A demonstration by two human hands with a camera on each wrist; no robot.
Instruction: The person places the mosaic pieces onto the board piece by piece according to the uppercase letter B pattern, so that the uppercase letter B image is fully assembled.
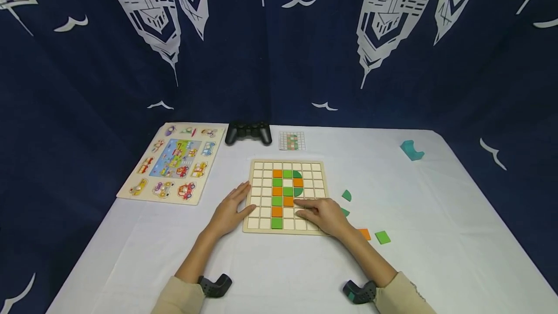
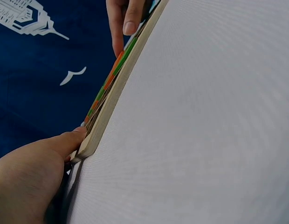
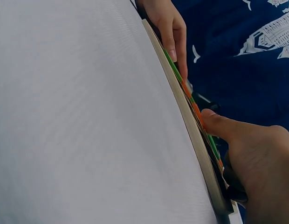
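Note:
A wooden grid board [image 1: 257,226] lies on the white table, with orange, light green and rounded dark green tiles set in its cells. My left hand [image 1: 229,211] rests along the board's left edge, fingers extended and thumb over the rim; the left wrist view shows that thumb [image 2: 72,140] by the board's corner. Reaching over the board's lower right, my right hand [image 1: 328,214] touches an orange square tile [image 1: 288,201] with its extended index finger. Its other fingers are partly hidden. Beside this hand lie a dark green quarter-round tile [image 1: 347,195] and a second one, partly covered.
Right of the board lie a green square tile [image 1: 382,237] and an orange tile [image 1: 364,234], half behind the forearm. A pattern card [image 1: 292,141] and black game controller [image 1: 248,133] sit behind it. A vehicle puzzle [image 1: 131,191] is at left, a teal block [image 1: 411,150] far right.

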